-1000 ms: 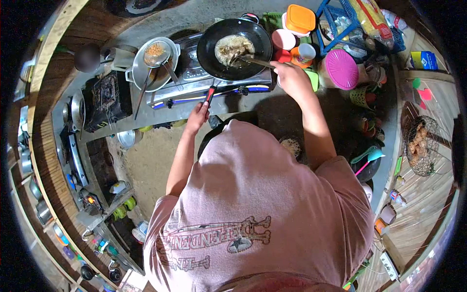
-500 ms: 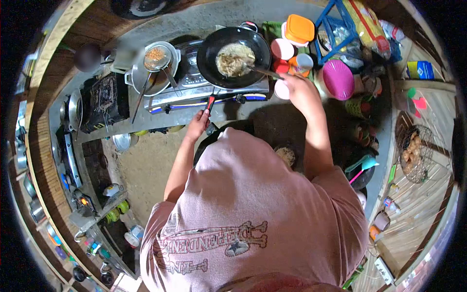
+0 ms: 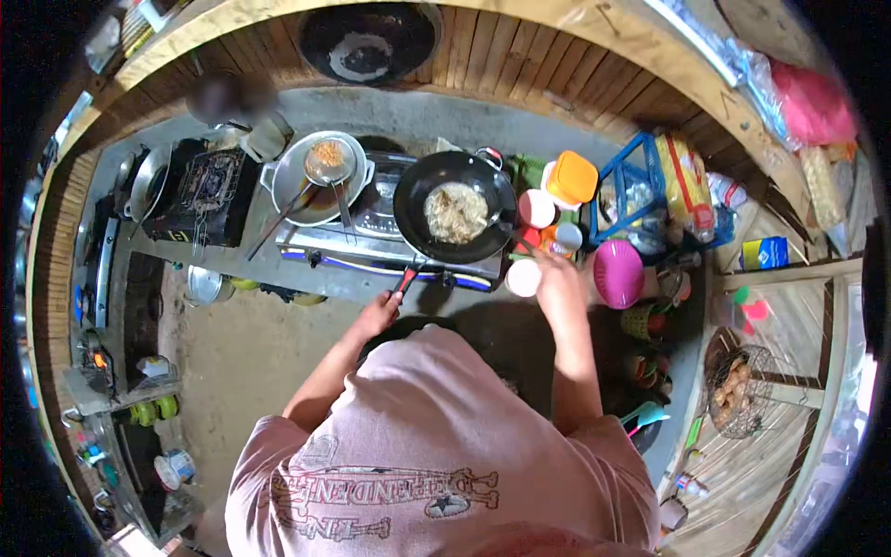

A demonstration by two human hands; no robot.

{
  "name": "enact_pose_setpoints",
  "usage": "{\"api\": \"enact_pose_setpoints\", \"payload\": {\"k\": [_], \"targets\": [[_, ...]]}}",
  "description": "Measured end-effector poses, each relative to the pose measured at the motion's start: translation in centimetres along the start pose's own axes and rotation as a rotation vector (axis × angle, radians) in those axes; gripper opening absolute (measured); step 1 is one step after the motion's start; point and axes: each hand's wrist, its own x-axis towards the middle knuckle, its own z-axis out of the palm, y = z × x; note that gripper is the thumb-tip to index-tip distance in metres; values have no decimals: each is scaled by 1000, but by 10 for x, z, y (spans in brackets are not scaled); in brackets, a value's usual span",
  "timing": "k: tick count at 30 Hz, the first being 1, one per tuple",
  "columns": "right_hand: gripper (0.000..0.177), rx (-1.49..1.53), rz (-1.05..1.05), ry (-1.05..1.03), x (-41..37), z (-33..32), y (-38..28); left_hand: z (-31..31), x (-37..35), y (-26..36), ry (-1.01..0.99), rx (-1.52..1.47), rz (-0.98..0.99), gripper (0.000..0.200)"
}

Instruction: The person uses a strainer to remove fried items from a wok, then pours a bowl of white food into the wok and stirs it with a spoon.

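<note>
My left hand [image 3: 379,314] is closed around the red-and-black handle of a dark wok [image 3: 419,232] on the gas stove [image 3: 390,263]. Pale, bubbling-looking food [image 3: 457,213] sits in the middle of the wok. To the right, my right hand [image 3: 561,283] grips the dark handle of a spatula [image 3: 522,241]. The spatula's head is at the wok's right inner side, beside the food. On the stove's left side stands a two-handled pot [image 3: 295,165] of brown liquid, with a strainer [image 3: 327,161] of orange-brown bits resting over it.
Right of the wok are an orange-lidded container [image 3: 573,176], a white cup [image 3: 523,278], a magenta basket [image 3: 618,274] and a blue crate [image 3: 637,148]. A second, black stove [image 3: 204,195] stands left. Another wok [image 3: 367,45] hangs on the back wall.
The view has tilted up, so the stove appears lower and more back wall shows. The spatula has drawn from the food toward the wok's right side. My left hand still holds the handle.
</note>
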Motion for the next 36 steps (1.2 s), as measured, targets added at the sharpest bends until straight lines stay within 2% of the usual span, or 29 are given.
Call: {"api": "enact_pose_setpoints", "payload": {"k": [1, 6, 8, 11, 13, 16, 18, 22, 23, 24, 26, 30, 32, 36], "targets": [[35, -3, 39, -138, 8, -10, -12, 1, 2, -5, -15, -13, 8, 40], [34, 6, -40, -9, 0, -20, -11, 7, -23, 25, 31, 36, 23, 38], [35, 32, 55, -97, 3, -37, -17, 4, -4, -4, 55, 21, 42, 38], [35, 13, -21, -79, 10, 19, -3, 5, -3, -3, 44, 99, 26, 43], [34, 34, -32, -56, 7, 22, -9, 3, -9, 6, 14, 112, 20, 48], [31, 140, -32, -3, 2, 2, -18, -1, -30, 33, 89, 234, 15, 47], [29, 332, 94, -178, -5, -23, -29, -4, -23, 23, 86, 209, 27, 44], [31, 407, 61, -253, -7, -4, -53, -11, -20, 20, 25, 125, 33, 40], [31, 479, 61, -223, -9, 29, -51, -13, -7, 3, 5, 80, 48, 41], [30, 456, 19, -160, -7, 45, -58, -13, -11, 10, -3, 79, 48, 41], [29, 405, 67, -153, -5, 44, -82, -19, -26, 31, 25, 196, 62, 42], [27, 342, 81, -100, -18, 1, -114, -36, -18, 28, -34, 214, 87, 43], [26, 286, 155, -216, -20, -12, -127, -43, -20, 37, -71, 205, 72, 43], [28, 261, 114, -80, -11, 35, -149, -58, -4, 30, -186, 235, 79, 44]]}}
